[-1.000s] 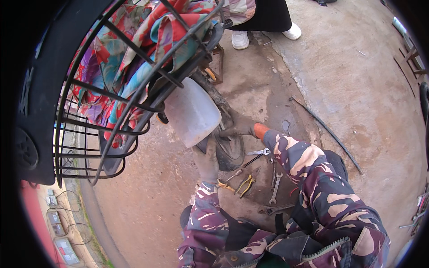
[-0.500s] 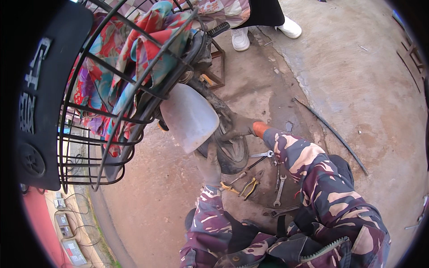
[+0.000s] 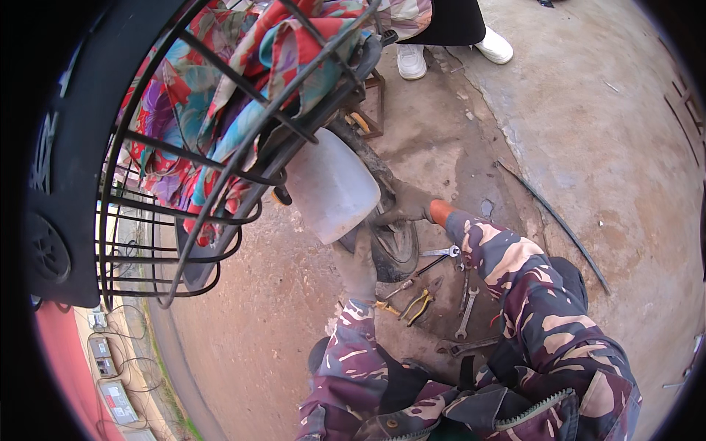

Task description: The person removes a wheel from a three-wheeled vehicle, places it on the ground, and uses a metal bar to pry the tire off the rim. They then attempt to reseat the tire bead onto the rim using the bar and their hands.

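The left grip point(image 3: 358, 261) rests against the near side of the wheel point(image 3: 393, 246), and the right grip point(image 3: 407, 206) lies on the wheel's far side, so the wheel sits between them. Above and left of both grips hangs the mudguard point(image 3: 331, 187), with the wire basket point(image 3: 184, 220) further left (cloth point(image 3: 213, 95) bundled in it). Right of the left grip, on the ground point(image 3: 603, 132), lie pliers point(image 3: 418, 305) and, beyond them, spanners point(image 3: 465, 312). Behind the right grip stand another person's shoes point(image 3: 412, 62).

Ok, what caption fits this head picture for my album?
Two gloved hands, left hand and right hand, grip a bike's front tyre above scattered spanners.
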